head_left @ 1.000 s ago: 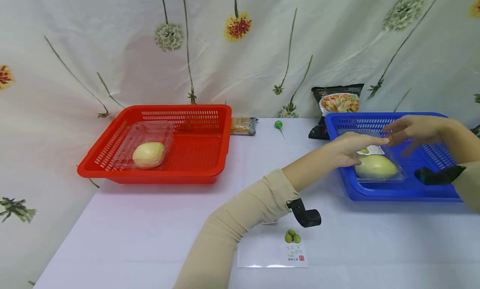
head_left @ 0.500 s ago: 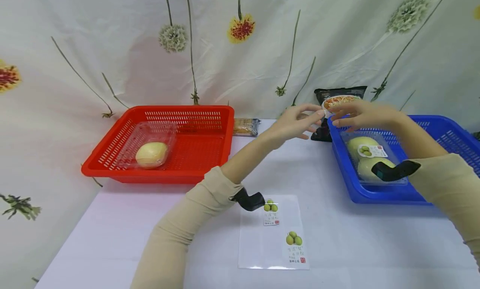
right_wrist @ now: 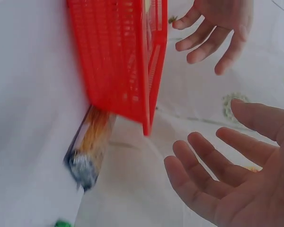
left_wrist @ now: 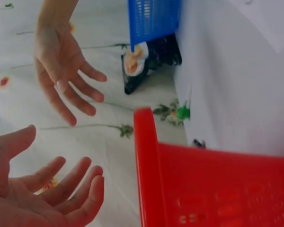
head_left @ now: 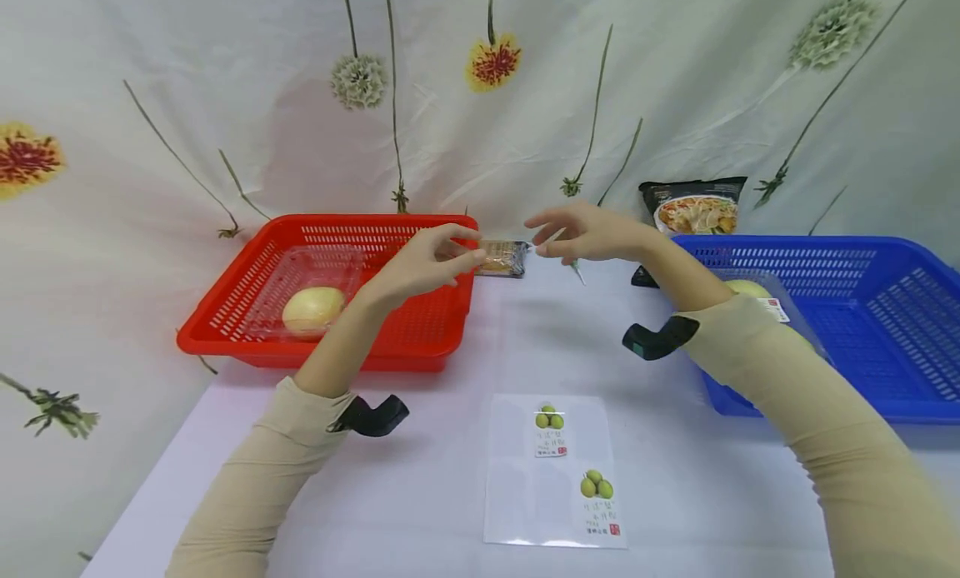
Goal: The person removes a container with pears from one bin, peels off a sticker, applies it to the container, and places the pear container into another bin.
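Observation:
My left hand hovers over the right part of the red basket, fingers loosely bent and holding nothing. A clear plastic box with one pale yellow, rounded fruit stands in that basket's left part. My right hand, also holding nothing, is in the air between the two baskets, palm toward the left hand. Behind its fingertips lie a packaged snack and a green lollipop, partly hidden. Both hands appear with spread fingers in the left wrist view.
At right stands a blue basket; my right sleeve partly covers a boxed pair of pale fruits in it. A black noodle packet leans behind. A clear sheet with fruit labels lies on the table's front.
Both hands have swept left from over the blue basket, the left to the red basket and the right to between the baskets. Neither carries anything. The view has turned slightly.

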The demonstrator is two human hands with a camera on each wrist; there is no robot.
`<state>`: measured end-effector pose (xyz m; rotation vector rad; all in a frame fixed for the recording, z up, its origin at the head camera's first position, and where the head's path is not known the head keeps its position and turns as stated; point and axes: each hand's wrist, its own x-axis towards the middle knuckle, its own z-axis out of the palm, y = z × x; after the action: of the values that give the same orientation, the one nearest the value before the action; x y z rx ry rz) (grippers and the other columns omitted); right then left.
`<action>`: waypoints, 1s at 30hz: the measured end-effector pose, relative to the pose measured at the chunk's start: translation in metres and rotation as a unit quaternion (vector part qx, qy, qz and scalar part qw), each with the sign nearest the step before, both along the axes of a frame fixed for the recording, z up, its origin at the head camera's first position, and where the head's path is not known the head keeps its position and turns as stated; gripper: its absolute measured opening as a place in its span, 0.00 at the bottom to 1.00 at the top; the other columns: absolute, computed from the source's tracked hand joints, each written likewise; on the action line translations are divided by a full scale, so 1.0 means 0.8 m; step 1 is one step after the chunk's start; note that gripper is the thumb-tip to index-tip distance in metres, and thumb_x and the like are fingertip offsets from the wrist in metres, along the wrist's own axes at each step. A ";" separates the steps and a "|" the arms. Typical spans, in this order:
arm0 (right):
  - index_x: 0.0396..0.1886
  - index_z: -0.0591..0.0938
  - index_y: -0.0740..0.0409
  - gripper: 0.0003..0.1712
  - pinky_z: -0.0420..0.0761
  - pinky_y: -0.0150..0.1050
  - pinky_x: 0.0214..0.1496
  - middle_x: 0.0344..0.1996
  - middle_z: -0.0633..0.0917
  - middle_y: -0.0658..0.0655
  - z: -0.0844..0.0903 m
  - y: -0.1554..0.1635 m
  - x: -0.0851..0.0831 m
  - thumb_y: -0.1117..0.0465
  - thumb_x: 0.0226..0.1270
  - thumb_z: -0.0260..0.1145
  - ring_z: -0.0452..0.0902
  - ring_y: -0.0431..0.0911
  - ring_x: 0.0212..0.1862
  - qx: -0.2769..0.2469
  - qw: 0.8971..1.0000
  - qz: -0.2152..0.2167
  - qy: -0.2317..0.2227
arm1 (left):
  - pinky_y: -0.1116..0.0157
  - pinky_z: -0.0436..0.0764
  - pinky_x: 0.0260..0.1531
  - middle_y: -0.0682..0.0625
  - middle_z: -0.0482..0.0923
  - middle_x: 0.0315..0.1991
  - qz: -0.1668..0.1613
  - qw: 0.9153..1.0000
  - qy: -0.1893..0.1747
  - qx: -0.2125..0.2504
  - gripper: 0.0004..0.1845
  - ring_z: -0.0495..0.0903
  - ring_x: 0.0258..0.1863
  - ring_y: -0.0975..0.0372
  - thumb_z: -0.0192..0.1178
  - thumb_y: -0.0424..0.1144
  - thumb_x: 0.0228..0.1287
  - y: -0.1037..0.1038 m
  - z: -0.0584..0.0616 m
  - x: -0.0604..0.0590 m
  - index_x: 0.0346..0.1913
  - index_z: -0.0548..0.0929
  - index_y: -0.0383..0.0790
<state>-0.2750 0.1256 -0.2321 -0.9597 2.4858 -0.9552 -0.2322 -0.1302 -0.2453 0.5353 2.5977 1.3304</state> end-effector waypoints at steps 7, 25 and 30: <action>0.66 0.67 0.63 0.30 0.81 0.46 0.48 0.57 0.76 0.65 -0.019 -0.064 -0.012 0.60 0.67 0.60 0.76 0.55 0.54 -0.048 0.999 0.015 -0.021 | 0.58 0.80 0.45 0.39 0.73 0.55 0.081 0.995 -0.001 -0.050 0.29 0.77 0.47 0.50 0.56 0.48 0.66 -0.084 -0.001 0.001 0.66 0.67 0.38; 0.69 0.61 0.64 0.32 0.76 0.49 0.55 0.58 0.72 0.65 -0.051 -0.193 -0.040 0.63 0.67 0.60 0.75 0.58 0.52 -0.186 0.964 -0.062 -0.182 | 0.39 0.68 0.54 0.23 0.53 0.64 0.237 0.953 -0.056 -0.182 0.48 0.56 0.60 0.35 0.52 0.60 0.63 -0.252 -0.034 0.004 0.69 0.50 0.23; 0.71 0.58 0.61 0.36 0.79 0.47 0.51 0.63 0.68 0.62 -0.056 -0.222 -0.040 0.62 0.67 0.61 0.74 0.60 0.55 -0.151 0.963 -0.070 -0.213 | 0.38 0.66 0.55 0.22 0.49 0.65 0.238 0.948 -0.090 -0.192 0.50 0.52 0.62 0.33 0.54 0.58 0.63 -0.262 -0.043 0.008 0.69 0.45 0.21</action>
<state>-0.3071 -0.0519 -0.2766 -0.5786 2.0997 -1.4478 -0.2261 -0.3400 -0.2798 -0.2806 2.8187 0.8717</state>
